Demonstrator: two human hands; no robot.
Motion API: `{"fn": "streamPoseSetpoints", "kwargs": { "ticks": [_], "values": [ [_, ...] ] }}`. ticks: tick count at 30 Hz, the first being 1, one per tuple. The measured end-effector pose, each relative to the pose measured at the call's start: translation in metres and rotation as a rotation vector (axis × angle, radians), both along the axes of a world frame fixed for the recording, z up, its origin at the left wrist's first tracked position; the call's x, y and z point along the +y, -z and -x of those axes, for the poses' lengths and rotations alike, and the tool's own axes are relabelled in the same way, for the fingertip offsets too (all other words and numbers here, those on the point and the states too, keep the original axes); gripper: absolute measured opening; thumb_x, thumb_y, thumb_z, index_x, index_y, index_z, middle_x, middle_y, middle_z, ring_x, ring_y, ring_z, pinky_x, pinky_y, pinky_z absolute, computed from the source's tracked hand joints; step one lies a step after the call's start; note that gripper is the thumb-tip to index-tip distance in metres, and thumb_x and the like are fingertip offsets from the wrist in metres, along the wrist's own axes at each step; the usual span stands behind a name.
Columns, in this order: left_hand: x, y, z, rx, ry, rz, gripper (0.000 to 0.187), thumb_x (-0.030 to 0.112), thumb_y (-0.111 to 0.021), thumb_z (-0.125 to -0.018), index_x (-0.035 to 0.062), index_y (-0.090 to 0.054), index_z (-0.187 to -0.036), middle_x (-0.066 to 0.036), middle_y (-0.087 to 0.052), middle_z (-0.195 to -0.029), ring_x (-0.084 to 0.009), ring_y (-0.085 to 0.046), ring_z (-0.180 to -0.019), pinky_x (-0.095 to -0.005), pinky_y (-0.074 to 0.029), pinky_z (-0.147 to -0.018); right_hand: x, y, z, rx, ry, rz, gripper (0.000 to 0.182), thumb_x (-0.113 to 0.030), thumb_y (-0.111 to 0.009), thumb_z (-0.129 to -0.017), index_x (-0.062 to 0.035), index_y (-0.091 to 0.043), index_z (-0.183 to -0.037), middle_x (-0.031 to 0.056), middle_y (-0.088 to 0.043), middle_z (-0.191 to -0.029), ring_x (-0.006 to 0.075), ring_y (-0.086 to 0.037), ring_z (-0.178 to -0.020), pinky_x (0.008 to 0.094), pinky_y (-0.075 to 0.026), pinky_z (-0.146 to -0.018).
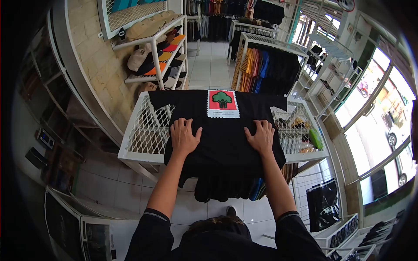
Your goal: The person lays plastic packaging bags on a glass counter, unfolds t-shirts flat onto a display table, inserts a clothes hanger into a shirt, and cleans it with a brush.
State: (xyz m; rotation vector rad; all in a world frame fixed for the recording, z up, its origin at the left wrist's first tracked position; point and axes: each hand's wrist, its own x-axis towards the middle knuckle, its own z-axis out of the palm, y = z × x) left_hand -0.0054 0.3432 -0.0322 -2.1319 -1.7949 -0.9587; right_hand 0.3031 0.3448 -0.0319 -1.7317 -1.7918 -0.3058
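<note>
A black T-shirt (222, 143) lies spread over a white mesh-topped rack (130, 154), its sleeves out to both sides and its near edge hanging over the front. On its far part is a red print (223, 103) with a green tree, framed in white. My left hand (184, 137) rests flat on the left part of the shirt, fingers apart. On the right part lies my right hand (261, 137), also flat with its fingers spread. Neither hand grips the cloth.
A bright green object (315, 139) lies on the rack's right side. Clothes hang beneath the rack. Beyond it stand shelves of caps (159, 65) at left and a rack of hanging shirts (270, 65) at right. A black bag (323, 205) hangs at lower right.
</note>
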Motion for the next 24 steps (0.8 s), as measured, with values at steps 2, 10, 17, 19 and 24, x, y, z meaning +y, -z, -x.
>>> {"fn": "streamPoseSetpoints", "kwargs": {
  "ticks": [2,10,17,19,24],
  "values": [
    [0.000,0.002,-0.001,0.014,0.013,-0.012,0.050,0.039,-0.069,-0.092,-0.0003,-0.065,-0.123,-0.014,-0.057,-0.111,-0.0320,-0.055,-0.108,-0.0463,-0.041,-0.100,0.000,-0.002,-0.004,-0.024,0.008,0.009,0.058,-0.050,-0.070,-0.085,-0.0047,-0.069,-0.121,0.0136,-0.060,-0.117,0.0318,-0.055,-0.114,0.0452,-0.041,-0.098],
    [0.005,0.010,0.000,0.088,0.006,0.070,0.061,0.043,-0.062,-0.096,0.0009,-0.059,-0.140,-0.019,-0.055,-0.132,-0.0341,-0.050,-0.127,-0.0535,-0.033,-0.115,0.000,-0.001,-0.002,-0.020,0.042,0.057,0.068,-0.054,-0.067,-0.085,-0.0035,-0.065,-0.129,0.0145,-0.059,-0.124,0.0323,-0.054,-0.120,0.0463,-0.039,-0.101],
    [0.008,0.015,0.003,0.050,0.025,0.094,0.055,0.040,-0.062,-0.097,0.0049,-0.060,-0.140,-0.022,-0.042,-0.156,-0.0390,-0.044,-0.140,-0.0571,-0.030,-0.118,0.000,0.004,-0.002,-0.027,0.078,0.122,0.072,-0.056,-0.063,-0.089,-0.0036,-0.060,-0.138,0.0203,-0.054,-0.145,0.0353,-0.047,-0.136,0.0477,-0.035,-0.110],
    [-0.002,0.003,0.007,-0.070,0.153,0.174,0.050,0.036,-0.060,-0.099,0.0047,-0.062,-0.138,-0.023,-0.044,-0.155,-0.0393,-0.049,-0.138,-0.0558,-0.034,-0.116,-0.013,0.008,-0.003,-0.022,0.044,0.122,0.069,-0.053,-0.063,-0.090,-0.0050,-0.060,-0.139,0.0209,-0.055,-0.144,0.0359,-0.048,-0.135,0.0486,-0.035,-0.111],
    [-0.090,0.007,0.022,-0.040,0.208,0.070,0.045,0.036,-0.062,-0.100,0.0063,-0.066,-0.134,-0.015,-0.060,-0.143,-0.0351,-0.053,-0.135,-0.0532,-0.038,-0.113,-0.094,0.000,-0.009,0.021,-0.127,0.089,0.055,-0.043,-0.064,-0.094,-0.0085,-0.063,-0.136,0.0201,-0.059,-0.140,0.0366,-0.050,-0.135,0.0493,-0.033,-0.114]
  ]
}}
